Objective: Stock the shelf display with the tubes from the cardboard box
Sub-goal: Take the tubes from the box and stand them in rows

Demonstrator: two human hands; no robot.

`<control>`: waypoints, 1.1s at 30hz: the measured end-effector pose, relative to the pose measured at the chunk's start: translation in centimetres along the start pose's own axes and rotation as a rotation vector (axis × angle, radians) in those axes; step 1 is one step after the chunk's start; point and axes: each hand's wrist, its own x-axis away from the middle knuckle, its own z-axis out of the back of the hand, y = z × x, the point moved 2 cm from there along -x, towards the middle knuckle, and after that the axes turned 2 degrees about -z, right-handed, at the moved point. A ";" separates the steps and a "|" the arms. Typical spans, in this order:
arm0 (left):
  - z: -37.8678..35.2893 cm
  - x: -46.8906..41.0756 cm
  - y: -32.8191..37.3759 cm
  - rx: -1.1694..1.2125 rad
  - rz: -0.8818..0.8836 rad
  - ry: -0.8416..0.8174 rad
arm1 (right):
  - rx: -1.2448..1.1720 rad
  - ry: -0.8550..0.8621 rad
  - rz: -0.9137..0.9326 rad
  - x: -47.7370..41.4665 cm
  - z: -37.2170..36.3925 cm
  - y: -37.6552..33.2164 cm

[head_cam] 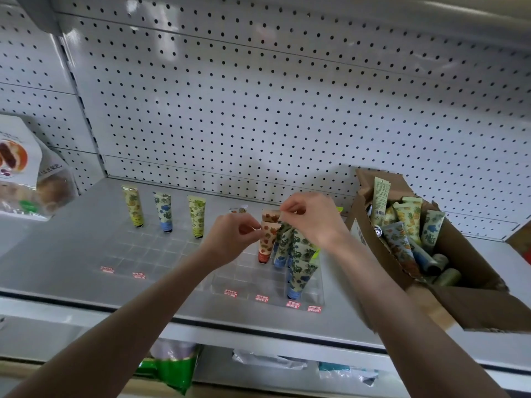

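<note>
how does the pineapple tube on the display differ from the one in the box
The display pineapple tube stands upright, cap down, in the clear display; the box pineapple tube leans in the cardboard box. The display one stands apart from neighbours; the box one is crowded by other tubes. Both have yellow pineapple print.

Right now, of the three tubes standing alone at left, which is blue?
The middle tube, with blue flowers; the left tube is yellow, the right tube green.
</note>
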 end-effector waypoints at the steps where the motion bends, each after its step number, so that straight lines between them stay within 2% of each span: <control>1: 0.3 0.0 0.3 -0.002 -0.003 0.017 | -0.029 0.025 -0.002 0.1 0.4 0.0; 6: 1.6 -0.4 1.9 0.001 -0.032 0.084 | -0.150 0.170 0.011 0.5 3.3 0.1; 10: 1.4 -1.1 3.8 0.128 -0.047 0.097 | -0.196 0.273 0.015 1.0 6.5 1.2; 15: -0.4 -2.0 6.3 0.268 -0.149 0.107 | -0.188 0.360 -0.060 2.2 10.6 3.6; 25: -5.2 -3.1 10.8 0.280 -0.253 -0.004 | 0.046 0.275 -0.290 5.3 15.1 9.4; 33: -7.4 -3.1 12.6 0.324 -0.286 -0.041 | 0.285 -0.054 -0.425 6.4 15.3 12.2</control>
